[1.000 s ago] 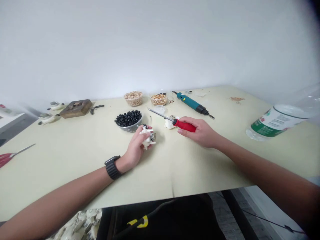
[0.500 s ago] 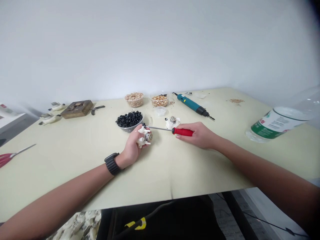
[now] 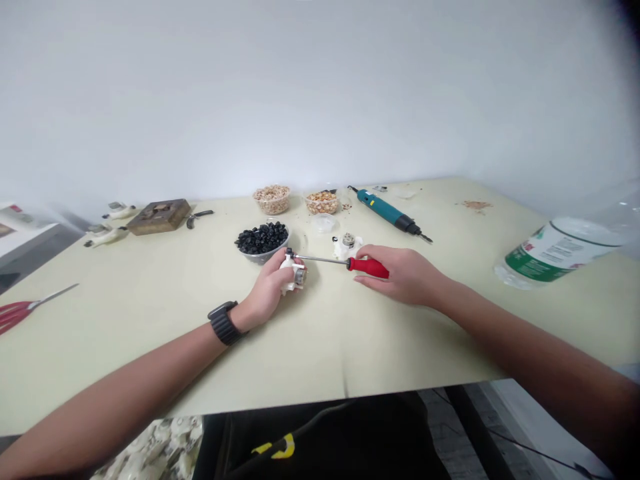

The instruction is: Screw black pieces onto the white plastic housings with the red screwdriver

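Note:
My left hand is closed round a white plastic part with a round metal piece. A small black cap sits at the top of that part. In my right hand is a screwdriver with a red handle, held level. Its shaft points left, and the tip meets or lies very near the black cap; I cannot tell which. Just behind the screwdriver, a similar white part rests on the table. A bowl of small black pieces stands behind my left hand.
Two tubs of small brass-coloured pieces stand at the back. A teal electric screwdriver lies behind my right hand, a plastic bottle at right. Leftward are a wooden block, white parts and red-handled scissors.
The white part in my left hand has turned slightly, and my thumb lies further over it. The view has shifted a little. Both hands keep their holds.

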Motion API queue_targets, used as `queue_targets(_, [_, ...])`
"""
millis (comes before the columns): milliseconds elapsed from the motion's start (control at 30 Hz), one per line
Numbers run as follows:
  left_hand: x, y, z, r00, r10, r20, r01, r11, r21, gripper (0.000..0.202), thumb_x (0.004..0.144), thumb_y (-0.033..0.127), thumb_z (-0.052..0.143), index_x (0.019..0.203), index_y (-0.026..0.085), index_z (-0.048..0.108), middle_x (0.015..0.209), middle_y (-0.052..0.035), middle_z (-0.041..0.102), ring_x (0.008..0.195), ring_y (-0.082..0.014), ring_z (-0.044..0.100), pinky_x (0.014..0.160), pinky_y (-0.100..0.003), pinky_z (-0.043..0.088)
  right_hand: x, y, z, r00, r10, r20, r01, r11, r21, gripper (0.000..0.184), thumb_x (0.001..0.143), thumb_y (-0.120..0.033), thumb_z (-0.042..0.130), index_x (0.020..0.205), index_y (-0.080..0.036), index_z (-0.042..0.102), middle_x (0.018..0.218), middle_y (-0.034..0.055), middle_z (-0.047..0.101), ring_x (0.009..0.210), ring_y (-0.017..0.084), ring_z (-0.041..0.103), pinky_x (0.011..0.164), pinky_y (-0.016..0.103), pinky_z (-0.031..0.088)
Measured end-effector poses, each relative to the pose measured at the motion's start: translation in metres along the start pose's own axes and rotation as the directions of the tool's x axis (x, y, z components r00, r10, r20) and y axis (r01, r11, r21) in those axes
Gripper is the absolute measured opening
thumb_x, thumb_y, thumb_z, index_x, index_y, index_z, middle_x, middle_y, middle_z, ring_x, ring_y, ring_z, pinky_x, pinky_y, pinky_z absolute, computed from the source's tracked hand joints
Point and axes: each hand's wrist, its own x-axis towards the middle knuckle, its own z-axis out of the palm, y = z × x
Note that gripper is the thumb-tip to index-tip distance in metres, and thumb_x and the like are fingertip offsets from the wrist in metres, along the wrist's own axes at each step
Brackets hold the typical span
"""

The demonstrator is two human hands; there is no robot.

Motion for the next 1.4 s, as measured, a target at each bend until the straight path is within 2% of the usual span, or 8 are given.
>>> queue_targets(233, [-0.001, 0.010, 0.003, 0.994, -0.105, -0.035, 0.106, 0.994, 0.009, 0.022, 0.064, 0.022, 0.063, 0.085, 0.017, 0.063, 0.082, -0.0023, 0.059, 0.068, -0.0136, 0.054, 0.054, -0.025, 0.048, -0.002, -0.003, -0.001, 0.941, -0.271, -0.204, 0.167, 0.894, -0.416, 0.029, 0.114, -0.038, 0.055, 0.119, -0.022, 0.078, 0.095, 0.0052, 0.077, 0.078, 0.017, 0.070, 0.060, 0.030, 0.040])
queue_targets(367, [-0.001, 0.011, 0.003, 0.991, -0.129, -0.047, 0.130, 0.991, 0.023, 0.019, 0.064, 0.021, 0.063, 0.082, 0.018, 0.060, 0.076, -0.0012, 0.056, 0.063, -0.0128, 0.052, 0.050, -0.024, 0.044, -0.003, -0.006, 0.005, 0.928, -0.317, -0.194, 0.200, 0.866, -0.458, 0.032, 0.113, -0.043, 0.058, 0.115, -0.018, 0.078, 0.090, 0.0049, 0.076, 0.070, 0.017, 0.067, 0.055, 0.031, 0.037])
queue_targets(600, [-0.002, 0.012, 0.003, 0.995, -0.084, -0.053, 0.091, 0.985, 0.149, 0.012, 0.069, 0.020, 0.063, 0.080, 0.018, 0.057, 0.072, 0.0001, 0.054, 0.060, -0.0118, 0.049, 0.051, -0.024, 0.040, -0.006, -0.006, 0.013, 0.973, -0.193, -0.128, 0.153, 0.951, -0.268, 0.032, 0.113, -0.040, 0.054, 0.117, -0.020, 0.079, 0.091, 0.0060, 0.079, 0.069, 0.019, 0.068, 0.056, 0.032, 0.038])
queue_targets(767, [-0.001, 0.013, 0.000, 0.997, 0.069, -0.031, -0.056, 0.949, 0.311, 0.010, 0.071, 0.020, 0.062, 0.078, 0.019, 0.055, 0.068, 0.0010, 0.055, 0.060, -0.0125, 0.050, 0.054, -0.026, 0.039, 0.000, -0.011, 0.011, 1.000, 0.027, 0.015, -0.029, 0.981, 0.192, 0.028, 0.107, -0.042, 0.060, 0.119, -0.025, 0.077, 0.109, 0.0060, 0.082, 0.088, 0.023, 0.075, 0.071, 0.032, 0.051])
queue_targets(867, [0.002, 0.015, -0.002, 0.994, 0.107, -0.014, -0.098, 0.946, 0.310, 0.010, 0.069, 0.020, 0.063, 0.077, 0.019, 0.056, 0.069, 0.0003, 0.057, 0.060, -0.0127, 0.051, 0.055, -0.026, 0.040, 0.003, -0.011, 0.008, 0.983, 0.108, 0.151, -0.155, 0.926, 0.344, 0.028, 0.100, -0.048, 0.071, 0.115, -0.025, 0.073, 0.093, 0.0020, 0.079, 0.072, 0.019, 0.070, 0.064, 0.029, 0.049])
queue_targets(1133, [0.002, 0.017, 0.004, 0.997, -0.071, -0.025, 0.073, 0.989, 0.128, 0.012, 0.064, 0.018, 0.060, 0.075, 0.019, 0.055, 0.068, 0.0000, 0.053, 0.056, -0.0121, 0.049, 0.049, -0.026, 0.039, 0.000, -0.011, 0.001, 0.992, -0.070, -0.105, 0.040, 0.964, -0.263, 0.038, 0.114, -0.045, 0.047, 0.118, -0.024, 0.079, 0.097, 0.0095, 0.076, 0.077, 0.021, 0.066, 0.061, 0.033, 0.034])
queue_targets(1267, [-0.002, 0.014, 0.004, 1.000, -0.005, -0.018, 0.009, 0.973, 0.232, 0.011, 0.067, 0.021, 0.061, 0.076, 0.019, 0.055, 0.067, 0.0003, 0.054, 0.057, -0.0128, 0.050, 0.052, -0.027, 0.041, -0.001, -0.011, 0.000, 1.000, 0.005, 0.001, -0.005, 1.000, 0.030, 0.034, 0.110, -0.046, 0.054, 0.120, -0.025, 0.079, 0.099, 0.0068, 0.078, 0.079, 0.021, 0.068, 0.063, 0.032, 0.039])
queue_targets(1400, [-0.003, 0.014, -0.001, 0.990, 0.137, 0.026, -0.137, 0.910, 0.391, 0.011, 0.070, 0.022, 0.063, 0.080, 0.018, 0.059, 0.070, -0.0009, 0.060, 0.062, -0.0136, 0.052, 0.056, -0.027, 0.043, 0.004, -0.010, -0.004, 0.961, 0.130, 0.243, -0.217, 0.900, 0.378, 0.030, 0.102, -0.052, 0.064, 0.103, -0.024, 0.073, 0.083, 0.0010, 0.074, 0.067, 0.018, 0.063, 0.059, 0.030, 0.041])
